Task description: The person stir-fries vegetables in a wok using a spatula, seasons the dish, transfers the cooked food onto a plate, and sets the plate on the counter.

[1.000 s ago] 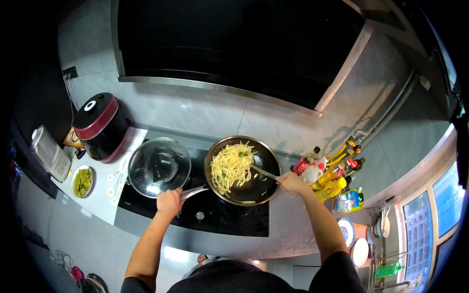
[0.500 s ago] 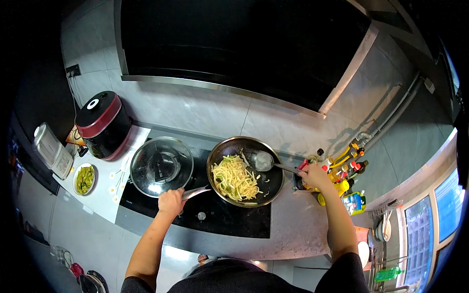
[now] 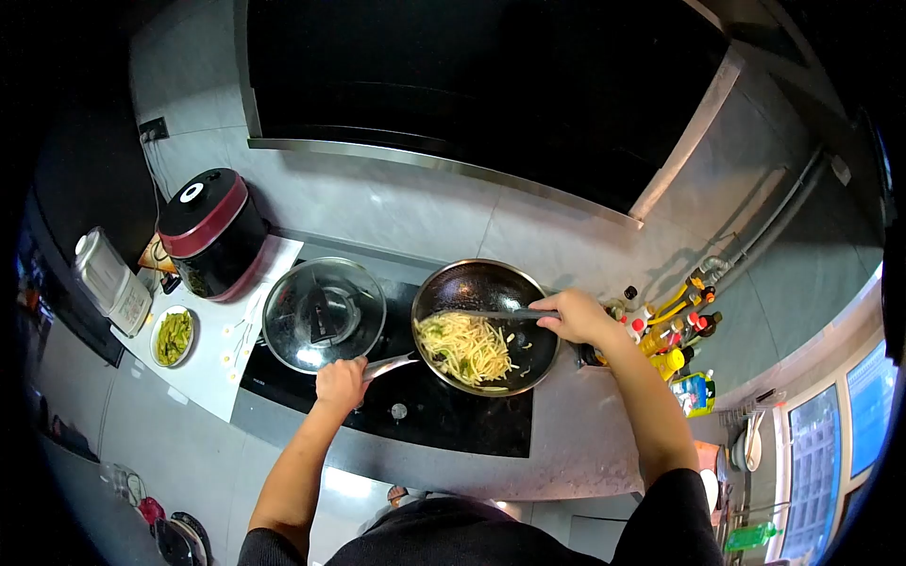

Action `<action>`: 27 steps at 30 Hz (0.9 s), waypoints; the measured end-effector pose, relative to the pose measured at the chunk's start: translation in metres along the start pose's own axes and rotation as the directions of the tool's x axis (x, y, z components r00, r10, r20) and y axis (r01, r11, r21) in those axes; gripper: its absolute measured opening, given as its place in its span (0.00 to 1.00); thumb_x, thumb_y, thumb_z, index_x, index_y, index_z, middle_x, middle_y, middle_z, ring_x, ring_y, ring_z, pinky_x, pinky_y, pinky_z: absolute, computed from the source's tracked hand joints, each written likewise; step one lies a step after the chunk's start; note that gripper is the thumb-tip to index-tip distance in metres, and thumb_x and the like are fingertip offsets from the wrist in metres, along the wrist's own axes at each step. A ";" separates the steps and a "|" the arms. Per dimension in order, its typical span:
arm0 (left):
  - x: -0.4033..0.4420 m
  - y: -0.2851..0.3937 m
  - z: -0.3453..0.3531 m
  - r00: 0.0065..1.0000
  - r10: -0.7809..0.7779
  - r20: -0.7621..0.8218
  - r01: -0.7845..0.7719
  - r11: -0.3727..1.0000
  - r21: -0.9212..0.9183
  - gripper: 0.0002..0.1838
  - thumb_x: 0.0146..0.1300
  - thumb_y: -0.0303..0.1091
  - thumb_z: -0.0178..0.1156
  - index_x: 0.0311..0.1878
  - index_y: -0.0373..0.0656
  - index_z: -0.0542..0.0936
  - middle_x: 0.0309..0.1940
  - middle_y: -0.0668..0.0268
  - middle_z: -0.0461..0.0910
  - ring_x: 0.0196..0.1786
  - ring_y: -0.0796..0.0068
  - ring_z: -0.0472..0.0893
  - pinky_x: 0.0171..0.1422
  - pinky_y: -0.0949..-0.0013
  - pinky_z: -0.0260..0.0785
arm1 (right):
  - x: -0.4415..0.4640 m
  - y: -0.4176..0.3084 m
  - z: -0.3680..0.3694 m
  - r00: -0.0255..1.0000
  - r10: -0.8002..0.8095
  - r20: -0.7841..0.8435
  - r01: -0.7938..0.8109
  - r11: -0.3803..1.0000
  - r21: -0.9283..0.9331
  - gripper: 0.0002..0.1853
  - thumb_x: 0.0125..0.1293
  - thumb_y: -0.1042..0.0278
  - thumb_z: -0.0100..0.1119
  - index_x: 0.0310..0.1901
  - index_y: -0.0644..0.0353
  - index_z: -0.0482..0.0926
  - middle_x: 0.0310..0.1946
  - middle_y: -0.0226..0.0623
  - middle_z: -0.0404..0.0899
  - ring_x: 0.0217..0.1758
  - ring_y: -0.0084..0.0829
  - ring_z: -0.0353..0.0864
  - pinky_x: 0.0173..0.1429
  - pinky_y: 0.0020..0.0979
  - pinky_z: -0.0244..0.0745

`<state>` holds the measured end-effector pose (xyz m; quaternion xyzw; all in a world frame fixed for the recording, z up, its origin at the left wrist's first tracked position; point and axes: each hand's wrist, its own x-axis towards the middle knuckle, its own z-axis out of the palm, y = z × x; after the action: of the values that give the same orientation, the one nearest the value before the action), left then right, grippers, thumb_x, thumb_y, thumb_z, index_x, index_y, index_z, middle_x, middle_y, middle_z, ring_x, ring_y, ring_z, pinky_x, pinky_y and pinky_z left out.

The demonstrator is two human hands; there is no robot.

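Note:
My left hand [image 3: 343,383] is closed around the metal handle [image 3: 389,365] of a dark wok [image 3: 534,363]. In the wok, pale shredded strips [image 3: 464,351], potato by their look, lie mixed with green pieces. My right hand [image 3: 574,317] grips a spatula [image 3: 505,314] by its handle, reaching over the right rim. The spatula's blade lies at the far left side of the strips and hardly shows. Left of the wok stands a pan under a glass lid [image 3: 354,283], close behind my left hand.
Both pans sit on a black cooktop [image 3: 462,429]. Further left are a plate of green vegetables [image 3: 174,338], a red and black cooker [image 3: 209,236] and a white appliance [image 3: 113,283]. Several sauce bottles [image 3: 668,362] crowd the right. A range hood [image 3: 453,156] hangs above.
My right hand has moved left over the wok, sweeping the spatula from the right side into the strips at the left. My left hand keeps its hold on the handle.

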<state>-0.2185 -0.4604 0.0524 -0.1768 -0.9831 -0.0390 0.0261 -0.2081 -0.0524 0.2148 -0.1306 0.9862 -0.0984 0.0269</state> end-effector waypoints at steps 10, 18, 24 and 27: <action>-0.002 0.006 -0.009 1.000 -0.022 0.019 0.023 0.999 -0.025 0.15 0.54 0.45 0.69 0.40 0.50 0.82 0.29 0.57 0.84 0.33 0.55 0.86 0.38 0.57 0.79 | -0.114 -0.041 -0.038 0.998 -0.033 -0.049 0.013 0.934 -0.356 0.20 0.60 0.69 0.59 0.55 0.42 0.81 0.35 0.36 0.77 0.37 0.41 0.82 0.38 0.41 0.76; -0.004 0.005 -0.007 1.000 -0.016 0.010 0.017 0.999 -0.047 0.14 0.55 0.46 0.69 0.39 0.48 0.81 0.28 0.57 0.84 0.33 0.54 0.86 0.38 0.56 0.78 | -0.122 -0.059 0.009 0.972 0.234 -0.017 -0.224 0.906 -0.359 0.19 0.61 0.67 0.57 0.54 0.45 0.81 0.35 0.40 0.83 0.38 0.43 0.84 0.36 0.41 0.79; -0.003 0.004 -0.002 1.000 -0.022 0.002 0.022 0.999 -0.042 0.14 0.57 0.47 0.66 0.39 0.48 0.81 0.28 0.56 0.84 0.33 0.53 0.86 0.37 0.55 0.78 | -0.143 -0.069 -0.036 0.968 0.219 -0.123 -0.244 0.937 -0.249 0.16 0.61 0.66 0.57 0.52 0.48 0.82 0.32 0.45 0.83 0.37 0.45 0.85 0.38 0.44 0.80; -0.002 0.003 -0.001 1.000 -0.017 0.001 0.017 0.999 -0.032 0.16 0.56 0.48 0.67 0.39 0.48 0.81 0.27 0.57 0.84 0.32 0.54 0.85 0.37 0.55 0.78 | -0.142 -0.060 -0.017 0.959 0.283 0.006 -0.266 0.908 -0.324 0.18 0.57 0.67 0.63 0.51 0.49 0.83 0.36 0.45 0.83 0.40 0.47 0.84 0.41 0.44 0.79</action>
<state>-0.2152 -0.4585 0.0534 -0.1690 -0.9838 -0.0551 0.0225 -0.0571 -0.0684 0.2470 0.0043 0.9964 0.0711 0.0452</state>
